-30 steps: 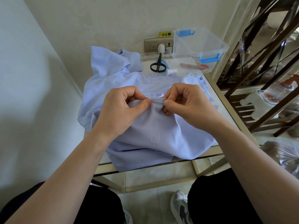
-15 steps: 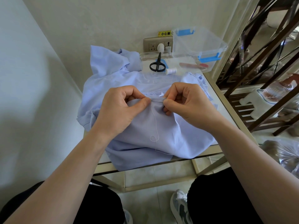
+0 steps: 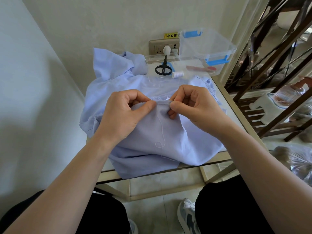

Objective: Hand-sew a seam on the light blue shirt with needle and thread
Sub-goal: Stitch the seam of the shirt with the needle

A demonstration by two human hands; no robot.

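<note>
The light blue shirt point(image 3: 168, 141) lies crumpled over a small glass-topped table point(image 3: 224, 97). My left hand point(image 3: 123, 114) pinches a folded edge of the shirt between thumb and fingers. My right hand point(image 3: 195, 107) pinches a thin needle point(image 3: 163, 103) that lies horizontally along that edge, its tip pointing at my left thumb. A white thread point(image 3: 161, 130) hangs from the needle down the cloth and curls into a small loop.
Behind the shirt sit black scissors point(image 3: 163, 67), a white thread spool point(image 3: 177, 74) and a clear plastic box with blue clips point(image 3: 206, 49), with a wall socket point(image 3: 163, 48) behind. Walls close in on the left and back. A dark wooden rack point(image 3: 276, 68) stands on the right.
The needle now shows between my two hands along the fabric edge. Both hands have barely shifted and keep their hold.
</note>
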